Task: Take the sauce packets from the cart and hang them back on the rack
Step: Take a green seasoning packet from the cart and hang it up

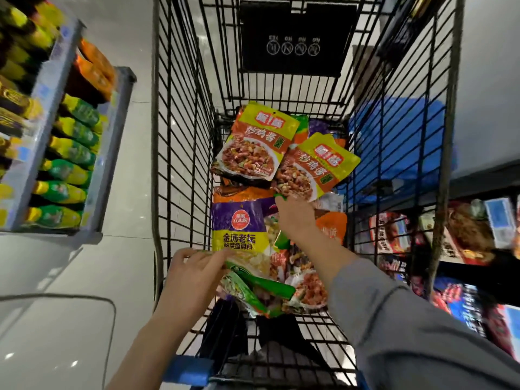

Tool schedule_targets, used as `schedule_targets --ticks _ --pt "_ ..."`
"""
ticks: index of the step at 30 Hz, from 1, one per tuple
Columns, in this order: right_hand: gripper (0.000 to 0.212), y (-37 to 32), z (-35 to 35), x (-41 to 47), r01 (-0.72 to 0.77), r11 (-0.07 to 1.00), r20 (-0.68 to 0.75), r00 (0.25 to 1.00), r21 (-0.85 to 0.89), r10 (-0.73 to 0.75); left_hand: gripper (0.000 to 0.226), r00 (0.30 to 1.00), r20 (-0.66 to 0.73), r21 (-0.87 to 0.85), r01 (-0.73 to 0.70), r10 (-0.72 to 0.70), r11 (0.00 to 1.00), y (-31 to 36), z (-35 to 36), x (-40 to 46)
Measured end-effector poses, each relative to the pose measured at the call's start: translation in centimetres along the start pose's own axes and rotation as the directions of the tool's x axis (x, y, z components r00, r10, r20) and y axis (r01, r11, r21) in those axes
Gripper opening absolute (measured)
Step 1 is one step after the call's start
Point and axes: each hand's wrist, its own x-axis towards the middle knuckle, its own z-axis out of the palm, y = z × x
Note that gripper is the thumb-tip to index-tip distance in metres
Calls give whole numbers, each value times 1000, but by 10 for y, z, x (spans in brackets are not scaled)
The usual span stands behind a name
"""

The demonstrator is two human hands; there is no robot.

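Note:
A black wire cart [185, 153] holds several sauce packets. My right hand [295, 218] reaches deep into it and pinches the bottom edge of a yellow-and-orange sauce packet [315, 167], which is lifted and tilted. A second packet of the same kind [257, 143] lies beside it to the left. My left hand [194, 274] grips a bunch of green-edged packets [253, 288] at the cart's near end. A purple-and-yellow packet [239, 226] lies flat between my hands.
A shelf unit [73, 136] with green-and-yellow and orange packets stands left of the cart. More packaged goods fill shelves [464, 249] on the right. A blue bag [399, 142] shows through the cart's right wall. The cart's blue handle [188, 370] is near me.

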Motion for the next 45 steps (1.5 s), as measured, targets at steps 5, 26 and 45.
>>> schedule_targets --ticks 5,26,45 --pt "55 8 1 -17 -351 882 30 932 315 360 17 995 71 51 -69 65 996 -3 1 -4" --pt "17 34 -85 -183 -460 888 -320 844 -17 431 61 945 256 193 -258 205 947 4 7 11" --pt "31 4 -7 -204 -396 915 128 906 -75 403 54 897 355 14 -289 265 957 -4 33 89"
